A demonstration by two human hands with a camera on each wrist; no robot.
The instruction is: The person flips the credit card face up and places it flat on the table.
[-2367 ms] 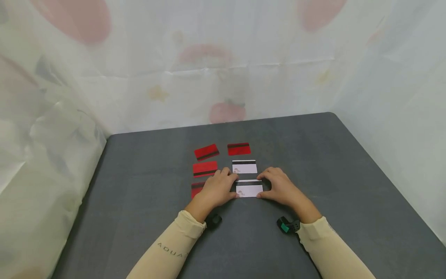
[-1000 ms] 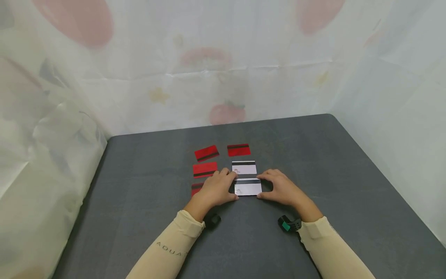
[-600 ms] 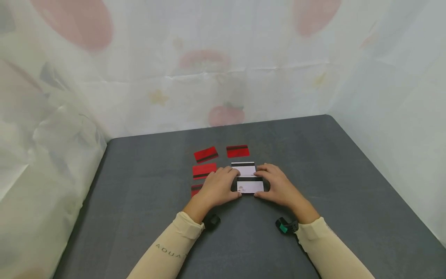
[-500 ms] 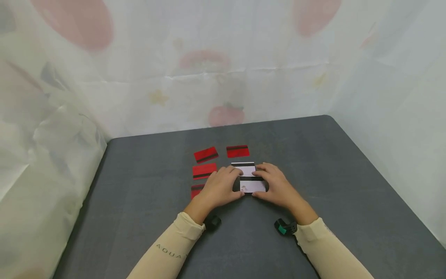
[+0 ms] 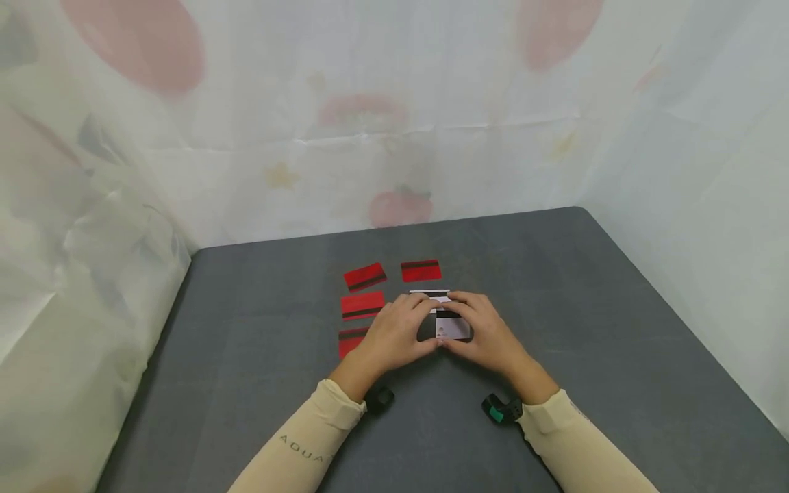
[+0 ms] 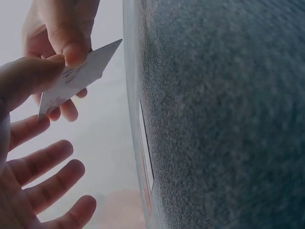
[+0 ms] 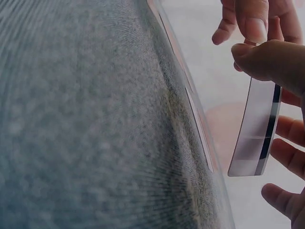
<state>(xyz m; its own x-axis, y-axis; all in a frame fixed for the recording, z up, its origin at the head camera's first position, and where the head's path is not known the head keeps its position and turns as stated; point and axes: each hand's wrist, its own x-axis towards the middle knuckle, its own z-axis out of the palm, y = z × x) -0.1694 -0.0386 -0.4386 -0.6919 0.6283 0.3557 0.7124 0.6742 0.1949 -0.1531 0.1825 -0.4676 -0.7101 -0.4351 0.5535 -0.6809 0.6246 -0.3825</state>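
A white card with a dark magnetic stripe (image 5: 453, 329) is held above the table between both hands. My left hand (image 5: 401, 332) pinches its left end between thumb and fingertips. My right hand (image 5: 487, 337) also grips the card, its thumb meeting the left thumb at the near edge. In the left wrist view the raised card (image 6: 78, 78) tilts clear of the surface, and the other left fingers (image 6: 52, 183) are spread. The right wrist view has the striped side of the card (image 7: 255, 126) below the right thumb (image 7: 271, 59). A second white card (image 5: 431, 293) lies just beyond, partly hidden by the fingers.
Red striped cards lie left and beyond: one (image 5: 365, 276) askew, one (image 5: 362, 305) below it, one (image 5: 353, 340) partly behind the left hand, one (image 5: 422, 270) farther back. The dark grey table (image 5: 259, 356) meets patterned white sheets (image 5: 296, 185) at its back and sides.
The nearer white card has risen from the table and shifted right and away, now overlapping the view of the other white card. Both hands have drawn together until their fingertips nearly meet.
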